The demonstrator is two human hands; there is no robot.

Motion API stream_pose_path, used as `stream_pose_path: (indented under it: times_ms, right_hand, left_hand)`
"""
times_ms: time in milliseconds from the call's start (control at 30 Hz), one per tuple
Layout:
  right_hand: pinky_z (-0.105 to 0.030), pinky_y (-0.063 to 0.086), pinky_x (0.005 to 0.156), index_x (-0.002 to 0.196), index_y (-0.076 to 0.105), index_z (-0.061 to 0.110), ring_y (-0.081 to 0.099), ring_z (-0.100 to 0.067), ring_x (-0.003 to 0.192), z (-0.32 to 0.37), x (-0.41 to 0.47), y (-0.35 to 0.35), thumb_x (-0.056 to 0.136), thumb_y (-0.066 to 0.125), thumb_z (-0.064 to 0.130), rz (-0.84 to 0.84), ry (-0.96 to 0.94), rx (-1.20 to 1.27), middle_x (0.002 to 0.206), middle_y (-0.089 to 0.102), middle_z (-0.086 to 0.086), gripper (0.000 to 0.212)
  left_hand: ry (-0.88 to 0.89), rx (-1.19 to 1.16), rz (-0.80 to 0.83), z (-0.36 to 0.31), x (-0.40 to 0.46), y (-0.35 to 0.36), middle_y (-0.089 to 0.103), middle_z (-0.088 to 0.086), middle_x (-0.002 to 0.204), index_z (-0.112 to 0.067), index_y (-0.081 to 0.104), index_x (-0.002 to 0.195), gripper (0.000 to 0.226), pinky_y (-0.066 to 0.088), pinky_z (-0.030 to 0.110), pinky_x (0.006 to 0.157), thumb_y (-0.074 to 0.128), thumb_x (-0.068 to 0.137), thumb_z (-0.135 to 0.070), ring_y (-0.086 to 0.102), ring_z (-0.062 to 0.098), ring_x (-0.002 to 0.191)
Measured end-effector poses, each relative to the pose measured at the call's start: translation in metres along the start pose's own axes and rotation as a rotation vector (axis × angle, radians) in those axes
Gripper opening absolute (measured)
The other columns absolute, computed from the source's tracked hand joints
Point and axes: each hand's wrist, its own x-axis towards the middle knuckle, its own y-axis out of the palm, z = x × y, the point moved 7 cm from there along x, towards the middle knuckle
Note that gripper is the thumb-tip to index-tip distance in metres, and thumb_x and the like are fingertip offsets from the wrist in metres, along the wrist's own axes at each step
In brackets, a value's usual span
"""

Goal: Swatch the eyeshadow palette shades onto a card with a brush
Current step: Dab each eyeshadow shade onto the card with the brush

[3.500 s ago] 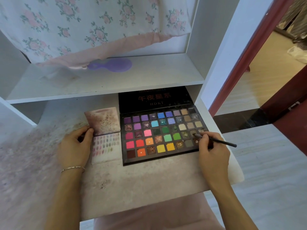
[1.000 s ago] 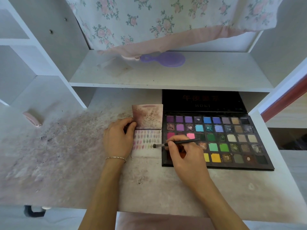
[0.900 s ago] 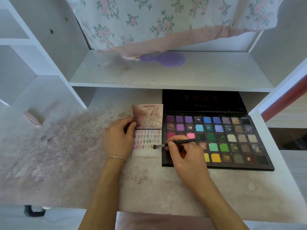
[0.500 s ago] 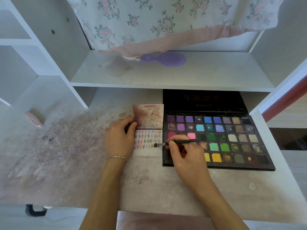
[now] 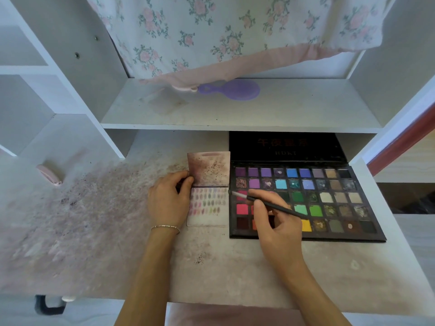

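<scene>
- on the desk, head view: eyeshadow palette [image 5: 334,201] lies open right of centre, lid propped back under the shelf [image 5: 235,114].
- card [image 5: 207,218] sits touching the palette's left edge, several rows of small swatches on its lower half; a stained flap stands up above them.
- left hand [image 5: 168,200] rests on the card's left edge, fingers curled at the fold, pinning it down.
- right hand [image 5: 275,222] pinches the brush [image 5: 270,204] between thumb and fingers, closed firmly on the handle; handle runs back to the right over the pans.
- brush tip sits right at the seam between the card's right edge and the palette's left column, by the pink pan. can't tell if it touches anything.
- step, my read: between load and swatch, either just finishing a stroke at the card's right end or going for pigment.
- next move calls for a light dab in one pan only, then a short stroke on a bare spot of the card, bottom strip looks free.
- also there: purple hairbrush [image 5: 231,90] on the shelf, floral cloth [image 5: 235,31] hanging above it, powder dust across the desk [image 5: 94,231].
</scene>
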Motion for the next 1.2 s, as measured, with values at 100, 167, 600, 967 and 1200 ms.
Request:
stream_pose_path:
  times_ms: [100, 167, 600, 967, 1200]
  right_hand:
    - [-0.016, 0.051, 0.073, 0.098, 0.059, 0.032, 0.062, -0.007, 0.086, 0.003, -0.002, -0.011, 0.085, 0.047, 0.014, -0.052, -0.026, 0.024, 0.089, 0.065, 0.010, 0.025]
    - [-0.015, 0.051, 0.069, 0.096, 0.058, 0.033, 0.063, -0.006, 0.084, 0.001, -0.004, -0.023, 0.086, 0.046, 0.014, -0.078, -0.003, 0.045, 0.084, 0.066, 0.012, 0.025]
    - [-0.007, 0.048, 0.068, 0.092, 0.057, 0.033, 0.060, 0.000, 0.090, -0.018, -0.029, -0.126, 0.090, 0.047, 0.004, -0.388, 0.081, -0.106, 0.089, 0.064, 0.017, 0.031]
    - [0.002, 0.039, 0.056, 0.089, 0.054, 0.020, 0.054, 0.015, 0.076, -0.035, -0.032, -0.172, 0.092, 0.046, 0.012, -0.655, 0.210, -0.270, 0.078, 0.056, 0.016, 0.012]
    - [0.001, 0.040, 0.056, 0.090, 0.054, 0.023, 0.054, 0.016, 0.076, -0.040, -0.027, -0.165, 0.093, 0.045, 0.016, -0.572, 0.246, -0.277, 0.078, 0.058, 0.014, 0.012]
  left_hand:
    - [0.011, 0.002, 0.003, 0.000, 0.000, 0.001, 0.069, 0.004, 0.095, -0.014, 0.069, 0.097, 0.016, 0.046, 0.043, 0.080, 0.057, 0.087, -0.019, 0.058, 0.025, 0.087]
    - [0.018, 0.004, 0.003, 0.000, 0.000, 0.002, 0.069, 0.005, 0.096, -0.014, 0.069, 0.098, 0.017, 0.047, 0.043, 0.079, 0.057, 0.087, -0.019, 0.058, 0.025, 0.087]
    - [0.042, 0.031, 0.007, 0.000, 0.000, 0.002, 0.069, 0.011, 0.101, -0.010, 0.068, 0.101, 0.019, 0.042, 0.032, 0.075, 0.057, 0.087, -0.016, 0.060, 0.029, 0.090]
    - [0.019, 0.043, 0.016, 0.001, 0.001, 0.002, 0.067, 0.013, 0.105, -0.009, 0.067, 0.105, 0.022, 0.045, 0.039, 0.083, 0.057, 0.088, -0.018, 0.059, 0.032, 0.095]
    - [0.033, 0.045, 0.023, -0.001, 0.000, 0.000, 0.067, 0.015, 0.105, -0.007, 0.067, 0.103, 0.021, 0.045, 0.040, 0.082, 0.057, 0.088, -0.016, 0.059, 0.033, 0.094]
